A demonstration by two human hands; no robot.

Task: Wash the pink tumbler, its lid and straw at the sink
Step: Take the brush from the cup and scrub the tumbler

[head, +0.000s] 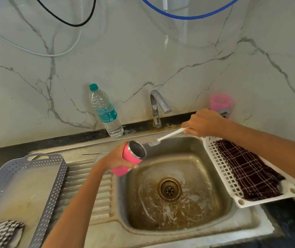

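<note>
My left hand [118, 159] grips the pink tumbler [131, 158] over the left rim of the steel sink [220, 217]. The tumbler is tilted on its side, its open steel mouth facing right. My right hand [204, 123] holds a thin white brush [169, 136] by its handle. The bristle tip hangs just outside the tumbler's mouth. A thin metal straw [91, 153] lies on the drainboard behind my left hand. I see no lid.
The tap [158, 104] stands behind the sink, with no water running. A water bottle [105, 111] stands left of it. A grey tray [41, 194] with a striped cloth lies left. A white rack [220, 169] with a checked cloth lies right, a pink holder [221, 102] behind it.
</note>
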